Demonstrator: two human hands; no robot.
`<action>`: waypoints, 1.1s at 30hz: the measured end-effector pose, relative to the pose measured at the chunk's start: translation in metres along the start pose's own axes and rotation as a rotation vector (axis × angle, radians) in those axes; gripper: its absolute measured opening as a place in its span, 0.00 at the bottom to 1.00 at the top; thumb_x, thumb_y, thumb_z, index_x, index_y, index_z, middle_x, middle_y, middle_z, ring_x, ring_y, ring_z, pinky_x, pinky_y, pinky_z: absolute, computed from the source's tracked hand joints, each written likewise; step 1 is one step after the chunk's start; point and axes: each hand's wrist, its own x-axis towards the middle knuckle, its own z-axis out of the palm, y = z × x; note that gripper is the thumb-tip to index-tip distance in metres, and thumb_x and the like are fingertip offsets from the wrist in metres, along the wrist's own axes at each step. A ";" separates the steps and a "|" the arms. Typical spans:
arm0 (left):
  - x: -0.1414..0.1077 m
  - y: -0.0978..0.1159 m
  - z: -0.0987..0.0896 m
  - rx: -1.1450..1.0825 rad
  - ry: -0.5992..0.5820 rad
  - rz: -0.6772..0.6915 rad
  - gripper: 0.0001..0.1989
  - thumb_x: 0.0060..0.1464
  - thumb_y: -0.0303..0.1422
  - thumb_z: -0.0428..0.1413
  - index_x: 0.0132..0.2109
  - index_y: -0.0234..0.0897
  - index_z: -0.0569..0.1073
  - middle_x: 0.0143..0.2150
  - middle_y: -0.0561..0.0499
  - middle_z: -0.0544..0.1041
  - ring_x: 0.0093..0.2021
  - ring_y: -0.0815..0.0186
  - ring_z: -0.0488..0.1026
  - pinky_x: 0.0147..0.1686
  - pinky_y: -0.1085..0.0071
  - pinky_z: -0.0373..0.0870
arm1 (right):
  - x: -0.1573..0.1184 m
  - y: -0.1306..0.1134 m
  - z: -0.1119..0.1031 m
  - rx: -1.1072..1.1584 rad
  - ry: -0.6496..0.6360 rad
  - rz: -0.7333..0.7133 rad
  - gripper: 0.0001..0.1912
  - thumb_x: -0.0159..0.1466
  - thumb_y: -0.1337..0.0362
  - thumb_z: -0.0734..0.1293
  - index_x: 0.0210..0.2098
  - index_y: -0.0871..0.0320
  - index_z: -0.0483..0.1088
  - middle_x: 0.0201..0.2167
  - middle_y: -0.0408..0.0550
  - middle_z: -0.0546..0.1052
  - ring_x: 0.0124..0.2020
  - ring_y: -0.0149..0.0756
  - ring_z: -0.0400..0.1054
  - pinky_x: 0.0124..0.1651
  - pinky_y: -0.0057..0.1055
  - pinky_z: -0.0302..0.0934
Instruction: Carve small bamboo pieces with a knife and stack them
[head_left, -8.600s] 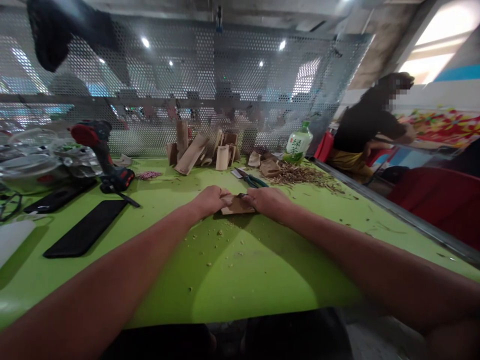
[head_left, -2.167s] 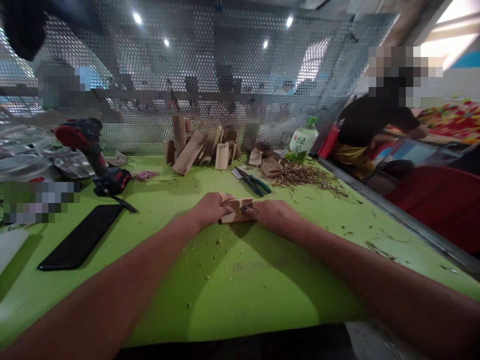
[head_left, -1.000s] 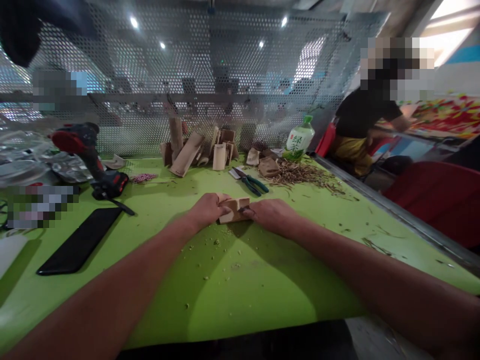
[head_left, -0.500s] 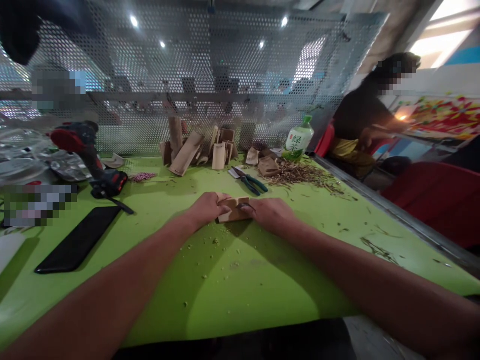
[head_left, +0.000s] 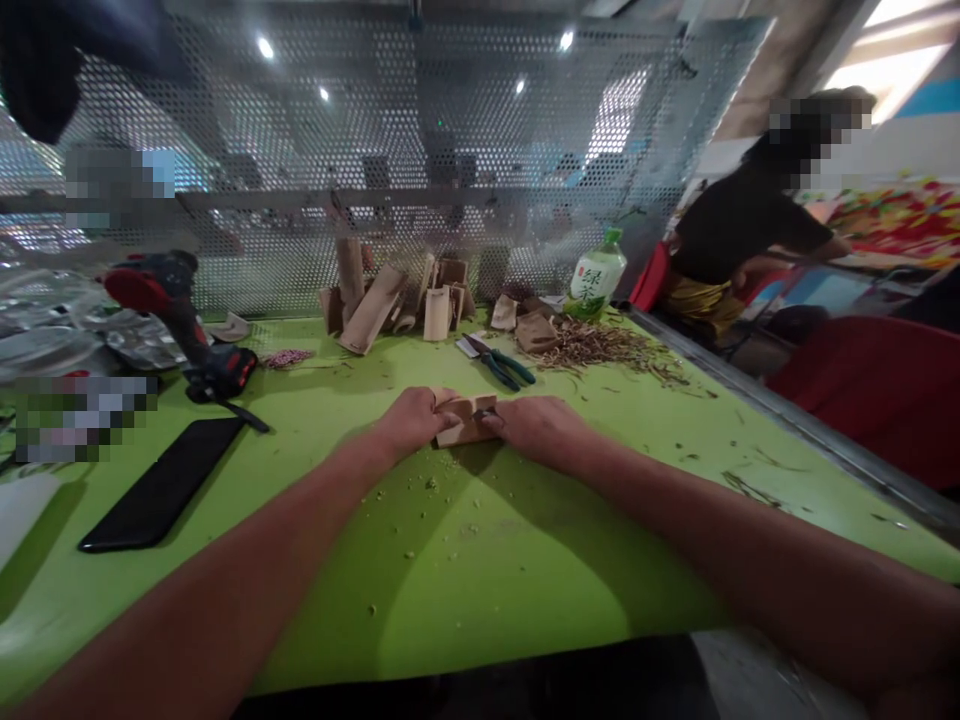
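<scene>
A small tan piece of wood or bark (head_left: 466, 428), notched along its upper edge, lies between my hands over the green table (head_left: 480, 560). My left hand (head_left: 417, 418) grips its left end, thumb on the near face. At the right end, my right hand (head_left: 531, 424) is closed around a small dark tool, whose tip touches the notch; most of the tool is hidden by the fingers. Pale crumbs (head_left: 431, 484) are scattered on the table just in front of the piece. Beyond my hands lie green-handled pliers (head_left: 501, 364).
Curved tan pieces (head_left: 375, 308), a green-capped bottle (head_left: 597, 275) and dry brown stems (head_left: 607, 348) stand or lie along the mesh screen (head_left: 420, 130). At left are a red-black drill (head_left: 176, 315) and a black phone (head_left: 165, 485). A person (head_left: 750, 225) sits at right.
The tool in my right hand shows less of its dark blade and has shifted slightly. My left hand stays in place. The person at right has moved a little, with the head higher.
</scene>
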 end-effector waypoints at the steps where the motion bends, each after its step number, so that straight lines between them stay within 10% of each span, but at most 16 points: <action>1: 0.000 0.000 0.000 -0.005 0.000 0.008 0.19 0.53 0.32 0.59 0.52 0.35 0.79 0.41 0.49 0.82 0.40 0.61 0.76 0.37 0.73 0.68 | 0.000 0.001 0.001 -0.006 -0.001 -0.016 0.27 0.72 0.47 0.50 0.41 0.57 0.73 0.33 0.54 0.79 0.29 0.36 0.71 0.33 0.31 0.64; 33: 0.000 0.003 -0.002 -0.019 -0.026 -0.008 0.21 0.52 0.32 0.58 0.53 0.33 0.78 0.42 0.46 0.82 0.40 0.60 0.76 0.37 0.72 0.70 | -0.001 0.003 -0.011 0.061 -0.080 -0.048 0.26 0.70 0.47 0.52 0.41 0.56 0.75 0.38 0.53 0.80 0.33 0.39 0.72 0.34 0.33 0.62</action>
